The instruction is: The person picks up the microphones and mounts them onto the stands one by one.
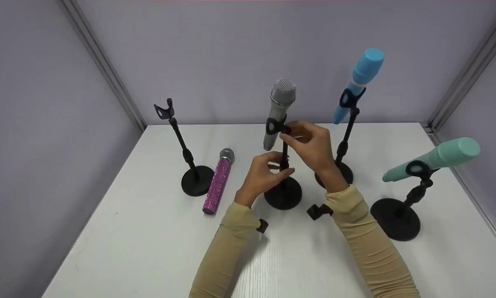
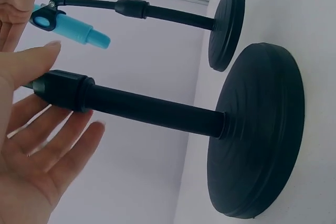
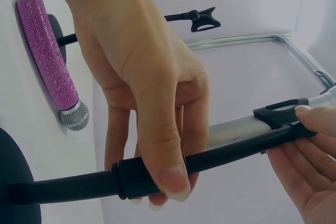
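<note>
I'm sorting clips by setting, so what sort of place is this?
Probably a booth set up for recording or demonstrations: a white table enclosed by plain walls with metal corner strips, and small black microphone stands spread across it.

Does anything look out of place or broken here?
One thing: the pink glittery microphone lies on the white table beside a black stand whose clip is empty, while the silver microphone, blue microphone and mint-green microphone sit in clips. Nothing looks spilled or damaged.
</note>
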`<action>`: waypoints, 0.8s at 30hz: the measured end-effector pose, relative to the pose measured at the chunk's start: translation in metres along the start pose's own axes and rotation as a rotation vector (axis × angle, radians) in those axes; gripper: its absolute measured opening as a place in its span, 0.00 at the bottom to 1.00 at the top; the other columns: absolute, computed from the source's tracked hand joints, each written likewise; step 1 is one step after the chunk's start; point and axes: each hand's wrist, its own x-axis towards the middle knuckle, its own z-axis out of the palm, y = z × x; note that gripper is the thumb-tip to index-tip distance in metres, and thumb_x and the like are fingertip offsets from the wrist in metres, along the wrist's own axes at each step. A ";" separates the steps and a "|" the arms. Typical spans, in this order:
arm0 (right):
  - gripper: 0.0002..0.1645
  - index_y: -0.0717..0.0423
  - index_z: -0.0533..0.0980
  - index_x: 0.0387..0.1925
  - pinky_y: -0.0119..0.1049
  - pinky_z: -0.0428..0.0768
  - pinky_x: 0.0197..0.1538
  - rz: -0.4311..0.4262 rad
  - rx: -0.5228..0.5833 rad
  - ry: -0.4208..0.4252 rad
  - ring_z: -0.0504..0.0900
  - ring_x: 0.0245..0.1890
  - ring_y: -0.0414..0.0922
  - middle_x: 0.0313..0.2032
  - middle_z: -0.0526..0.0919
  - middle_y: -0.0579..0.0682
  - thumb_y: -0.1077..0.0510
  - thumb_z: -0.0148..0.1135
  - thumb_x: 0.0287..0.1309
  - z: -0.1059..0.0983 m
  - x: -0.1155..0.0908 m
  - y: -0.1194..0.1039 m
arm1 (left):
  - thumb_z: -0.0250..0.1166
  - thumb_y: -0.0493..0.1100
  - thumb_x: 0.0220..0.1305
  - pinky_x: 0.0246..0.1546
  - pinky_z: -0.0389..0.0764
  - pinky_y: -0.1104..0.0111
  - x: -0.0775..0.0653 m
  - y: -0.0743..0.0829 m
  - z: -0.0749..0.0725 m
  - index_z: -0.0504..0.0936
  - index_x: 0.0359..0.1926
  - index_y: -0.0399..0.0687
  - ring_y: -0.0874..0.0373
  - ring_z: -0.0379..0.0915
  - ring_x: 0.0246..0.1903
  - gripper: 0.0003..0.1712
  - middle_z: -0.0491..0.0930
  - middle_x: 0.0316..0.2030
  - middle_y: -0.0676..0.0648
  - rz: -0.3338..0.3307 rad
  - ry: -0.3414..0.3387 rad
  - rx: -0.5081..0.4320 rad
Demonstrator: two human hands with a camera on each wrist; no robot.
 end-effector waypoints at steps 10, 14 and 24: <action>0.09 0.61 0.86 0.41 0.26 0.86 0.42 -0.003 0.004 -0.001 0.89 0.37 0.35 0.36 0.90 0.57 0.63 0.75 0.58 0.001 0.000 0.001 | 0.81 0.41 0.53 0.41 0.90 0.58 -0.001 0.000 0.001 0.84 0.39 0.42 0.56 0.86 0.38 0.16 0.87 0.36 0.44 0.065 0.133 -0.001; 0.09 0.61 0.87 0.41 0.26 0.86 0.42 -0.003 0.002 -0.001 0.88 0.37 0.35 0.35 0.90 0.57 0.63 0.75 0.57 0.001 0.000 0.001 | 0.79 0.38 0.55 0.42 0.89 0.63 -0.002 0.002 0.000 0.85 0.40 0.40 0.55 0.87 0.38 0.13 0.88 0.36 0.42 0.039 0.114 -0.021; 0.10 0.63 0.86 0.41 0.27 0.86 0.41 -0.021 0.017 0.004 0.89 0.36 0.36 0.36 0.90 0.59 0.63 0.75 0.57 0.000 0.000 0.001 | 0.71 0.30 0.61 0.50 0.87 0.65 -0.002 0.007 -0.004 0.86 0.47 0.38 0.52 0.87 0.46 0.12 0.88 0.43 0.41 0.009 0.006 -0.003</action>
